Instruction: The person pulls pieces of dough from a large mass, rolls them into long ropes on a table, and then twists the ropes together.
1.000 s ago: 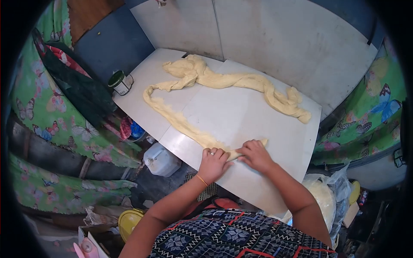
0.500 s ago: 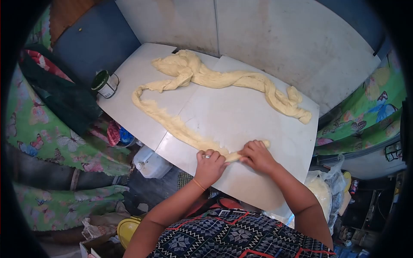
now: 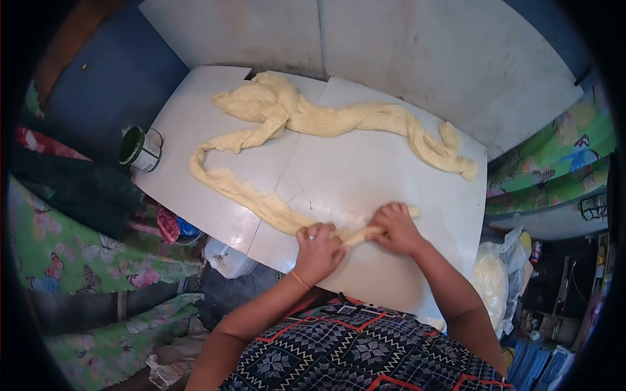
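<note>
A long pale-yellow strip of dough (image 3: 254,203) runs across the white table toward me, its far edge ragged. My left hand (image 3: 318,249), with a ring and an orange wristband, is closed on the strip near the table's front edge. To its right, my right hand (image 3: 395,228) grips the same dough, which is thinner and rolled between the two hands. A short rolled end pokes out past my right fingers. At the back, the strip joins a thick, folded mass of dough (image 3: 319,118) that stretches to the right and ends in a twisted coil.
The white tabletop (image 3: 352,176) has a seam and some cracks, with pale wall panels (image 3: 404,52) behind it. A dark-lidded tub (image 3: 141,148) stands at the left edge. Below are a white jug (image 3: 228,259) and, at right, a plastic bag (image 3: 492,280). Butterfly-print curtains hang both sides.
My right hand has shifted slightly right along the dough, and the gap between my hands is wider. The whole view has tilted and moved a little.
</note>
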